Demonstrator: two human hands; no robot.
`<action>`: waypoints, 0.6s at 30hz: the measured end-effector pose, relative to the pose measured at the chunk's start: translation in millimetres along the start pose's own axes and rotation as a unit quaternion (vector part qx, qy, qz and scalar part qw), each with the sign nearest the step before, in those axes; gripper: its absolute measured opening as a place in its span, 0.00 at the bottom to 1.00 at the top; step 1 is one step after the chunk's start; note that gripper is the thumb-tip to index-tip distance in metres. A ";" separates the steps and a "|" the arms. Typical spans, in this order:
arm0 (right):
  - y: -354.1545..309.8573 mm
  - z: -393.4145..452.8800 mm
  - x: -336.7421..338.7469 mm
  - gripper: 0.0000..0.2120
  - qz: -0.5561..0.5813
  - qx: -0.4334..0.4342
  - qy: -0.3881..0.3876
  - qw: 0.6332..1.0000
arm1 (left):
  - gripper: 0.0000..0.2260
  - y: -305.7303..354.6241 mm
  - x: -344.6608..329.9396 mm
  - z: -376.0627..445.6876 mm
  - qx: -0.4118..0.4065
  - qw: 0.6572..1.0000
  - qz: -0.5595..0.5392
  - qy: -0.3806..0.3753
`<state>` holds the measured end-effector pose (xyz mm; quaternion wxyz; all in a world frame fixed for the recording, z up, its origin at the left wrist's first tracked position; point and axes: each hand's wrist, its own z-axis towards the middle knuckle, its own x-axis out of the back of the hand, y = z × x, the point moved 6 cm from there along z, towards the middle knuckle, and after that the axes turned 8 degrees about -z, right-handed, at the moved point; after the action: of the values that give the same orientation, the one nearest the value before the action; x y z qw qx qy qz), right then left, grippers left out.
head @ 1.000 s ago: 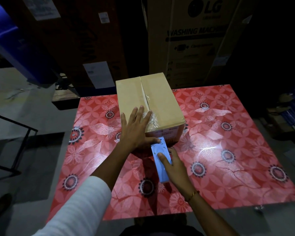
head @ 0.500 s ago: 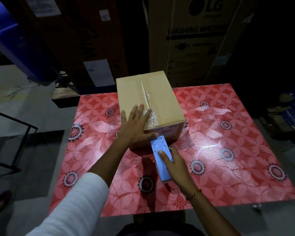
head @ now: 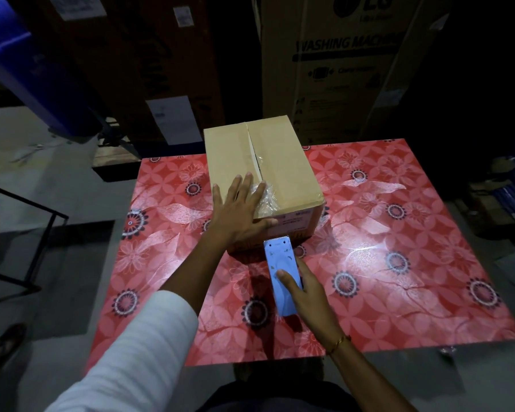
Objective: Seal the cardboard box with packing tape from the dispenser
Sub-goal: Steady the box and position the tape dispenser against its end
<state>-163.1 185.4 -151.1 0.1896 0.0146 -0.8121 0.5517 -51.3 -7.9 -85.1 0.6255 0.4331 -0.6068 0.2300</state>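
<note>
A closed brown cardboard box (head: 283, 162) stands on the red flowered table (head: 399, 263). Its top seam runs away from me, and crinkled clear tape (head: 268, 197) covers the seam's near end. My left hand (head: 240, 212) lies flat, fingers spread, on the box's near top edge, thumb over the front face. My right hand (head: 305, 288) grips a light blue tape dispenser (head: 281, 273). The dispenser's serrated end sits against the lower front face of the box.
Tall cardboard cartons stand behind the table, one a washing machine carton (head: 348, 63). A blue bin (head: 21, 69) is at the upper left and a black metal frame (head: 27, 251) stands on the floor to the left.
The dispenser has slid a little down the box's front face toward me. My left hand has stayed pressed on the box top.
</note>
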 end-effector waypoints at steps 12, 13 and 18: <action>-25.6 20.6 11.7 0.18 -0.128 -0.035 -0.003 0.991 | 0.59 -2.9 -4.0 1.3 -0.024 0.999 0.029 -0.031; -26.6 22.7 12.6 0.18 -0.134 -0.033 -0.001 0.990 | 0.58 -2.5 -3.8 0.9 -0.022 0.999 0.031 -0.028; -28.1 27.5 11.2 0.17 -0.106 -0.037 0.009 0.994 | 0.55 -0.5 -2.1 -0.3 -0.022 0.999 0.031 -0.016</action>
<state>-174.9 151.7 -131.2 0.2553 0.0887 -0.8242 0.4977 -51.1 -7.4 -87.3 0.6176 0.4038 -0.6349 0.2288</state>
